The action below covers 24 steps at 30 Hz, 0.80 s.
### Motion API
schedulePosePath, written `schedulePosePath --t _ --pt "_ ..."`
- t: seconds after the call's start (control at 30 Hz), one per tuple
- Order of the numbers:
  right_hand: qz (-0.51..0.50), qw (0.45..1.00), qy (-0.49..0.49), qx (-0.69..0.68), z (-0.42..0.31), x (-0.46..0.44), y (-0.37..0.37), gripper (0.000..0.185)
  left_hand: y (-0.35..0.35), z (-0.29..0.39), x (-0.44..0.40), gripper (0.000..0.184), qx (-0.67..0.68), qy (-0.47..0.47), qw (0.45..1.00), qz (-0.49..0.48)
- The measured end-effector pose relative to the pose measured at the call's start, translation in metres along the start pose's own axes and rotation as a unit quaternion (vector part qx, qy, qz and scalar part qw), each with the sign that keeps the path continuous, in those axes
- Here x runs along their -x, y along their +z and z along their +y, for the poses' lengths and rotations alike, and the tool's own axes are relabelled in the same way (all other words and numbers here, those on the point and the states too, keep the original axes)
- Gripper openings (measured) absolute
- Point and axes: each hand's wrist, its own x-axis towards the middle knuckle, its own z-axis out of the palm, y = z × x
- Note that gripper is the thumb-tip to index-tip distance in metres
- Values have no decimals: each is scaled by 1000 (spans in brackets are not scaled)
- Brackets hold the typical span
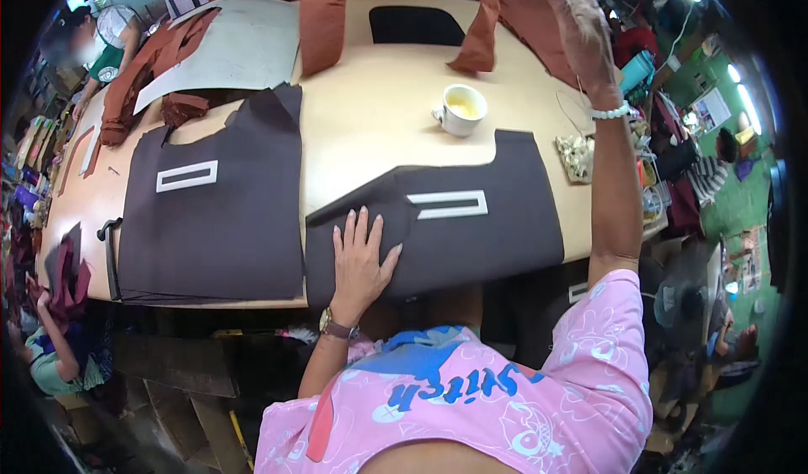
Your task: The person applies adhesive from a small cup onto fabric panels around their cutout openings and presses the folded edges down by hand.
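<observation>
My left hand (362, 259) lies flat with fingers spread on a dark grey cut fabric piece (505, 238), near a folded-over part at its left. A white rectangular strip with a long slot (475, 204) rests on that piece, its left end touching the fold. My right hand (581, 40) is raised at the upper right, away from the fabric, fingers stretched out and nothing visible in it. Left of my left hand is a stack of dark grey fabric pieces (215, 238), topped by a second slotted white strip (187, 176).
A white cup (461, 114) with something yellowish inside stands behind the fabric. Rust-brown fabric (324, 28) and a pale sheet (236, 45) lie across the far table. A clump of pale bits (575, 157) sits at right. Other people work on both sides.
</observation>
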Motion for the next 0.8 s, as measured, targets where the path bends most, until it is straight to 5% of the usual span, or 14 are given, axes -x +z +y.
schedulePosePath --t 0.13,0.17,0.3,0.43,0.63,0.8 --pt "-74 997 -3 -20 -46 65 -9 25 2 -1 1 54 -2 -2 1000 -7" --pt "-148 983 99 -31 -62 94 -9 24 1 -1 1 54 -1 -2 1000 -9" --pt "-278 912 261 -154 -83 221 15 32 3 -2 1 54 -11 0 1000 -13" --pt "-274 860 394 -174 -103 275 21 49 3 -2 1 54 -18 7 1000 -17" --pt "-357 856 370 -51 -123 280 27 60 4 -2 1 54 -22 8 1000 -15" --pt "-405 856 295 125 -135 272 34 52 3 0 0 53 -22 6 1000 -17"
